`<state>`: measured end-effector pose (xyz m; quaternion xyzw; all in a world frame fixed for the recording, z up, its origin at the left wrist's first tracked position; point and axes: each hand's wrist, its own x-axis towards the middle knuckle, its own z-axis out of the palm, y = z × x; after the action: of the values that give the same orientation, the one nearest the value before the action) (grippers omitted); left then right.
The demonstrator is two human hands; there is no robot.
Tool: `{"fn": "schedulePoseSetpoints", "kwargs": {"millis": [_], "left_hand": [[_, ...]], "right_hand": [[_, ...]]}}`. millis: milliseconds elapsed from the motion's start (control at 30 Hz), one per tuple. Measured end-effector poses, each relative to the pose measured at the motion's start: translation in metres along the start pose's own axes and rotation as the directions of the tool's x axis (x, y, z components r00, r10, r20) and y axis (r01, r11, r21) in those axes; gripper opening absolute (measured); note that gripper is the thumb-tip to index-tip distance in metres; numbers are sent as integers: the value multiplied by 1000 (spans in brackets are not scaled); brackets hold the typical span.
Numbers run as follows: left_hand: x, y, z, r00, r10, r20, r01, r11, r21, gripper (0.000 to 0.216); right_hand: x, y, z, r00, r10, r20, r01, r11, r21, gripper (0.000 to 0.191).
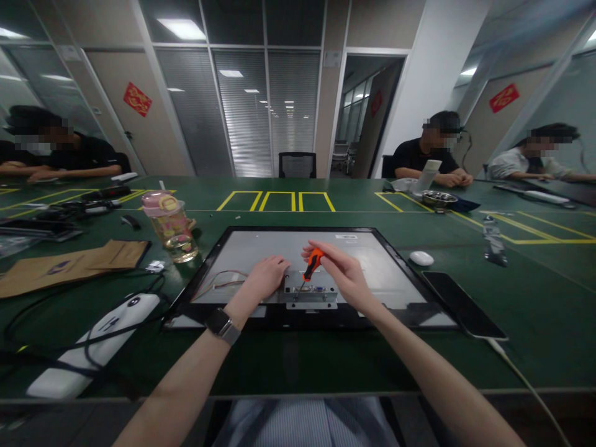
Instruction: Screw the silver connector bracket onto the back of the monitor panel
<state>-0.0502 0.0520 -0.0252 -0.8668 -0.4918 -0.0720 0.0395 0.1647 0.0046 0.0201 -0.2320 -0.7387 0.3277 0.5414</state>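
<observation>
Red door sign (pixel 138 99) unreadable — right hand (pixel 348 274) pinches screwdriver (pixel 313 263); left hand (pixel 266 277) — grip unclear.

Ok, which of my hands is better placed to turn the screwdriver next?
Probably your right hand: it holds the screwdriver, which angles down toward the metal bracket. Your left hand is beside the bracket, with no tool visible.

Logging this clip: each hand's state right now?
Left hand: beside the metal bracket; whether it grips anything cannot be told.
Right hand: holding the orange-and-black screwdriver.
</observation>
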Motion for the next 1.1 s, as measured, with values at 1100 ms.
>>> {"fn": "schedulePoseSetpoints", "kwargs": {"millis": [1100], "left_hand": [[2,-2,6,1000,-2,3,2,999,41,30]], "right_hand": [[1,9,1,995,88,-46,-78,981,177,17]]}}
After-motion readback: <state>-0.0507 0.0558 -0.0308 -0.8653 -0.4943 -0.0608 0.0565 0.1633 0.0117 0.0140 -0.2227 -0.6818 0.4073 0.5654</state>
